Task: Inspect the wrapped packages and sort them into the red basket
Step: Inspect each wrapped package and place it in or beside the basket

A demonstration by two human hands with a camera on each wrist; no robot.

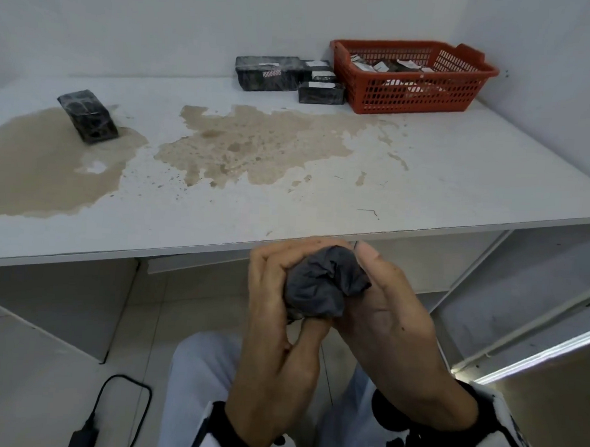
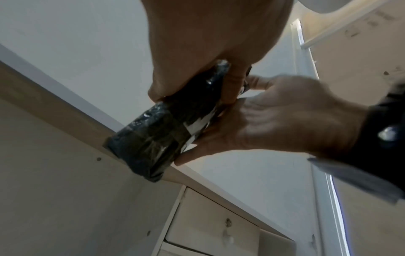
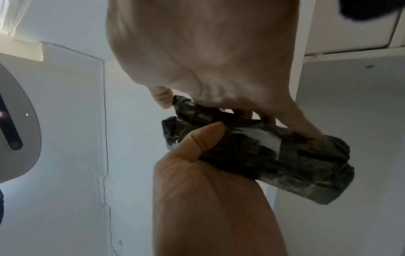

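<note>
From my head, my left hand (image 1: 276, 310) and right hand (image 1: 391, 312) both clasp the dark plastic-wrapped oblong package (image 1: 324, 285) below the white counter (image 1: 424, 181); I'm inspecting it. The left wrist shows its white label (image 2: 197, 127). The right wrist confirms both grips. Next, carry it to the red plastic basket (image 1: 414, 90) at one o'clock.

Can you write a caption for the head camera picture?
Both hands hold a dark wrapped package below the stained table.

White labels (image 1: 320, 85) on wrapped packages (image 1: 321, 93): print too small, unreadable.
</note>
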